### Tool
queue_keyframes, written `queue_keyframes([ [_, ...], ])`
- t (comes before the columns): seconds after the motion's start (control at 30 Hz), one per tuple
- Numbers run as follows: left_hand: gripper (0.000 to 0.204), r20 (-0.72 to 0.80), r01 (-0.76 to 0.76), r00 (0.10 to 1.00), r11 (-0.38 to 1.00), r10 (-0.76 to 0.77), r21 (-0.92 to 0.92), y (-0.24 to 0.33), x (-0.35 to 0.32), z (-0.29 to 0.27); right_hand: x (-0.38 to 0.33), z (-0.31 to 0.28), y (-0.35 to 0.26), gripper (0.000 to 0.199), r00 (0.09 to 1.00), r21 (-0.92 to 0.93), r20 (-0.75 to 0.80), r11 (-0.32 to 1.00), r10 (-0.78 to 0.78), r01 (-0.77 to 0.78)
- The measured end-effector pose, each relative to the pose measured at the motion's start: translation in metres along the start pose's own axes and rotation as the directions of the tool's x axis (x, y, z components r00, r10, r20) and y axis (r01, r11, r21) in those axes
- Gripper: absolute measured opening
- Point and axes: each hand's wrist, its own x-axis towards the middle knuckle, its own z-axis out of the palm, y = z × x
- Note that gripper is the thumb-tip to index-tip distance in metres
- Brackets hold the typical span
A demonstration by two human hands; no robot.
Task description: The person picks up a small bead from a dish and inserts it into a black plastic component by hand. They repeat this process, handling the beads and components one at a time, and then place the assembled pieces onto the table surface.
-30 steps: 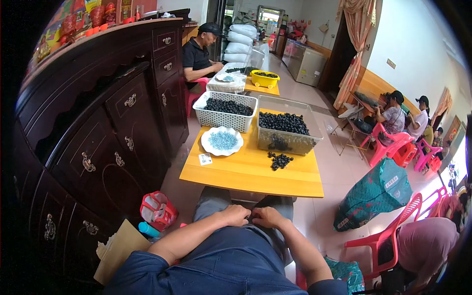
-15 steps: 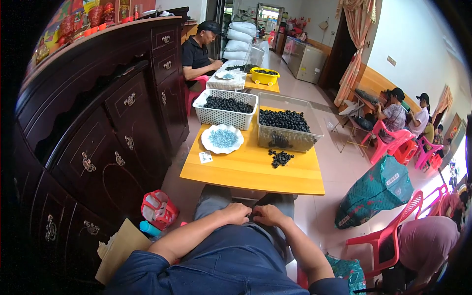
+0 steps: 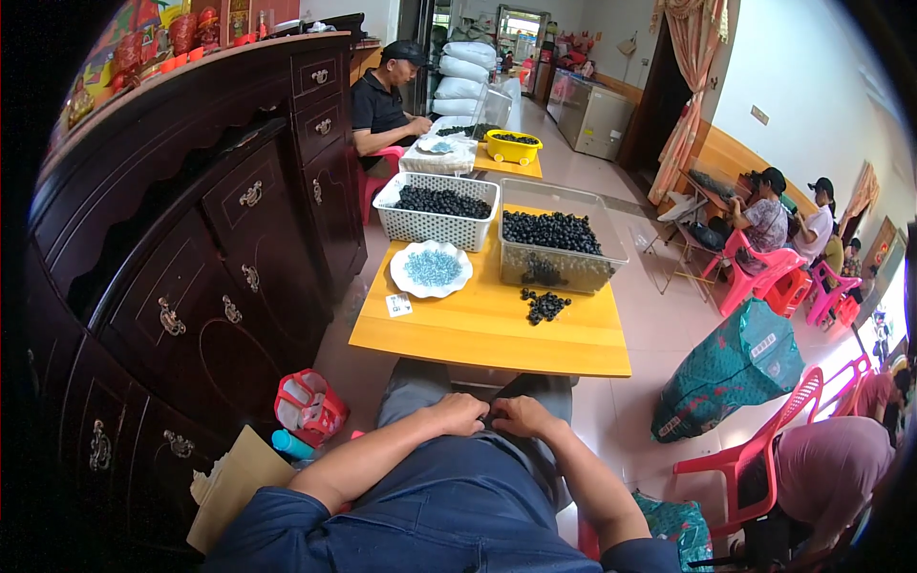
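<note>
My left hand (image 3: 459, 413) and my right hand (image 3: 522, 417) rest in my lap close together, a small gap between them. The fingers of both are curled in and closed, and no thing shows in either. Just beyond them is the yellow table (image 3: 449, 342). On it lie a loose pile of small black round pieces (image 3: 545, 307), a white scalloped plate (image 3: 406, 284) with small pale blue pieces (image 3: 432, 268), and a small white printed card (image 3: 398, 305). Behind stand a white perforated basket (image 3: 430, 225) and a clear plastic bin (image 3: 573, 271), both holding black pieces.
A dark wooden cabinet (image 3: 205, 267) runs along my left. A red bag (image 3: 310, 408), a blue bottle (image 3: 291, 443) and cardboard (image 3: 239, 487) are beside me. To the right are a green bag (image 3: 726, 372) and a pink chair (image 3: 755, 458). A co-worker (image 3: 382, 105) sits at a table ahead.
My hands have not visibly moved. The view has shifted very slightly. At the lower right, a bent-over person has moved a little.
</note>
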Motion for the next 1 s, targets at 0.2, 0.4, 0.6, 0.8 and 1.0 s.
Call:
queue_keyframes([
  [0.2,0.028,-0.005,-0.009,1.0,1.0,0.009,0.012,0.0028,-0.0009,-0.0029,-0.0013,-0.0023,-0.0026,0.031,1.0,0.001,0.004,1.0,0.011,-0.011],
  [0.4,0.028,-0.009,-0.004,1.0,1.0,0.004,0.005,0.0017,-0.0017,-0.002,-0.0021,-0.0073,-0.0081,0.032,1.0,0.014,0.007,1.0,0.005,-0.005],
  [0.6,0.028,-0.018,-0.007,1.0,1.0,0.007,0.001,0.0008,0.0004,-0.0011,-0.001,-0.0036,-0.0031,0.032,1.0,-0.002,-0.004,1.0,0.007,-0.007],
  [0.8,0.026,-0.015,-0.01,1.0,1.0,0.01,-0.009,-0.0018,-0.0009,0.0011,-0.0011,-0.0036,-0.0056,0.032,1.0,0.0,-0.001,1.0,0.011,-0.011],
  [1.0,0.026,-0.012,-0.003,1.0,1.0,0.003,0.007,0.0008,-0.0008,-0.0001,-0.0009,-0.0012,-0.0016,0.035,0.999,0.01,0.018,1.0,0.028,-0.028],
])
